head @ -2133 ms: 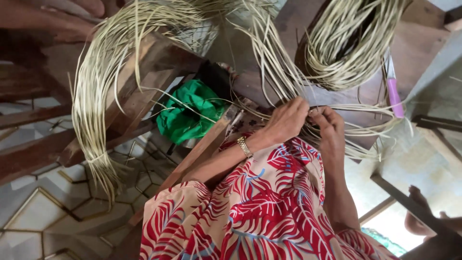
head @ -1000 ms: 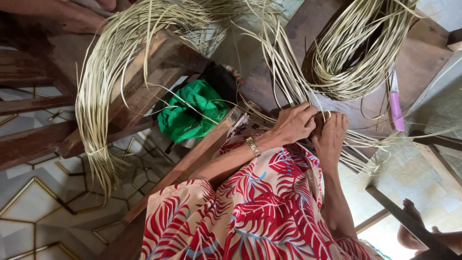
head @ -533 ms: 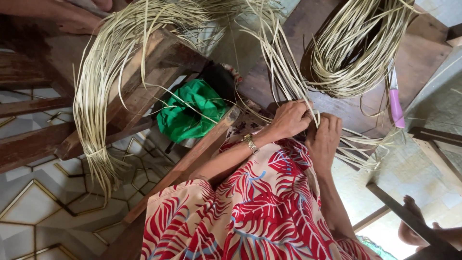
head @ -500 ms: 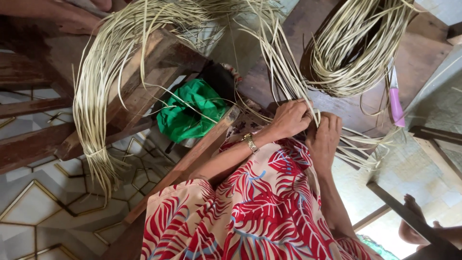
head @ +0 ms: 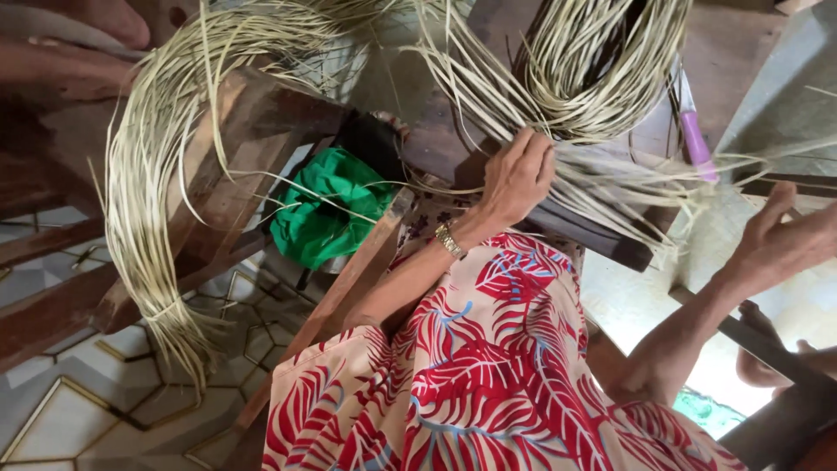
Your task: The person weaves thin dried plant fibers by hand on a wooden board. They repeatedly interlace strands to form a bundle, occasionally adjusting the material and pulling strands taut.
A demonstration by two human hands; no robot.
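Lap: a red-and-cream leaf-patterned dress [head: 488,366] fills the near foreground, below both forearms.
Left hand [head: 516,179]: a gold wristwatch [head: 448,240] sits on the wrist; the hand lies palm-down on the pale straw-coloured cane strips [head: 610,187], fingers curled over the bunch where it crosses the dark wooden counter [head: 602,235]. The grip is closed lightly on those strips.
Right hand [head: 780,244]: off to the side, well apart from the left hand, fingers spread and loose, grip released; thin strips run just past it, and I cannot tell whether any touch it.
Floor: pale tiles with gold-lined hexagons [head: 105,392] lie beneath the woodwork.
Middle: a crumpled green cloth [head: 323,209] rests between the brown wooden frame beams [head: 227,183].
Beyond: a long looped hank of cane [head: 148,174] drapes over the beams; a coiled bundle of cane [head: 593,61] sits above the left hand, with a pink-handled knife [head: 695,139] just beside it.
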